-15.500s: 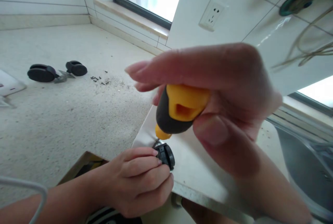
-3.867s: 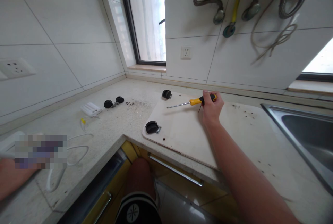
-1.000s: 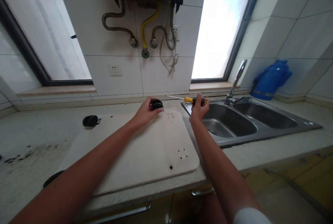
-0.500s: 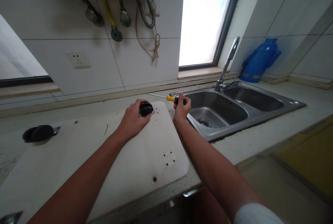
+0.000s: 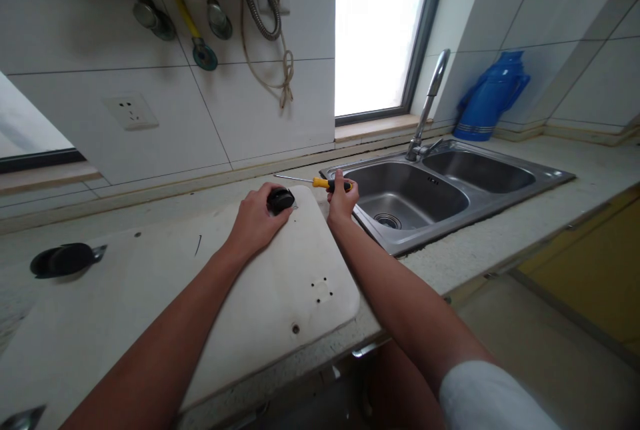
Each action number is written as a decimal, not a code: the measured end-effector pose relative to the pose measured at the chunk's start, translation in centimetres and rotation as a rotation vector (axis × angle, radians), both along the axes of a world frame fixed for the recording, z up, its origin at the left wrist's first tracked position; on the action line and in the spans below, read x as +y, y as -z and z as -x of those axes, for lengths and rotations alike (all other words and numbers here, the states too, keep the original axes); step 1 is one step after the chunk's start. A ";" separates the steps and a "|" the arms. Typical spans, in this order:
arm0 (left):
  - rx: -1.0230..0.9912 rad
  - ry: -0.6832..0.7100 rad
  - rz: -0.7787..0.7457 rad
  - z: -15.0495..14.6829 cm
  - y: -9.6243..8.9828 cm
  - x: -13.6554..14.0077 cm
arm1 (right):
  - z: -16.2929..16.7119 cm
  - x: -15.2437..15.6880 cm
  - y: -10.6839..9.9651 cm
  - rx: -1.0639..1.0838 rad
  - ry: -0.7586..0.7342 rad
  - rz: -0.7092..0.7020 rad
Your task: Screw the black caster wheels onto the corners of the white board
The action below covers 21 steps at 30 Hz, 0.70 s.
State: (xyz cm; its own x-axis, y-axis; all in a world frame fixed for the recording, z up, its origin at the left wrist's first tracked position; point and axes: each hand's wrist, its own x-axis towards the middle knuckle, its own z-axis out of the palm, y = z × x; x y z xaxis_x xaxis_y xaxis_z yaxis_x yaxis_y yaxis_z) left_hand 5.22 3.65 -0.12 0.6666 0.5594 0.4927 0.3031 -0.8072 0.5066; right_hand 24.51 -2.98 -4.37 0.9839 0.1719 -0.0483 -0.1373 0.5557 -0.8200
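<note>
Left hand [image 5: 254, 218] round black caster [image 5: 281, 201], right hand [image 5: 343, 199] round screwdriver [image 5: 321, 183], sink [image 5: 425, 207] beside it, blue jug [image 5: 493, 98] beyond.

Black caster [image 5: 281, 201] — at far corner of white board [image 5: 265, 297]; yellow-black screwdriver [image 5: 321, 183] — tip left.

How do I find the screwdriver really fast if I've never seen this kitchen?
Find the double metal sink, then look by its left end for the right hand. The screwdriver is in that hand, its thin shaft pointing left. Unlike the black wheel in the left hand, it has a yellow-and-black handle.
</note>
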 end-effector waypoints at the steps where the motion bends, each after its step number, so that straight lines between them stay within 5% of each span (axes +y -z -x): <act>1: -0.001 0.003 -0.003 -0.1 0.0 -0.1 | 0.0 0.0 0.0 0.004 -0.004 0.000; 21: 0.044 -0.051 -0.061 -0.4 0.1 -1.1 | -0.2 0.2 0.6 0.060 -0.042 0.000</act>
State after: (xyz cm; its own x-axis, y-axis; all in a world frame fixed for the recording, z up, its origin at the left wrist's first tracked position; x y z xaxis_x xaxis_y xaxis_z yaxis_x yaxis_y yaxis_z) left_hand 5.66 2.58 -0.27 0.6594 0.5630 0.4982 0.3654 -0.8192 0.4421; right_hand 24.66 -2.78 -5.00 0.9712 0.2129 -0.1074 -0.2097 0.5484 -0.8095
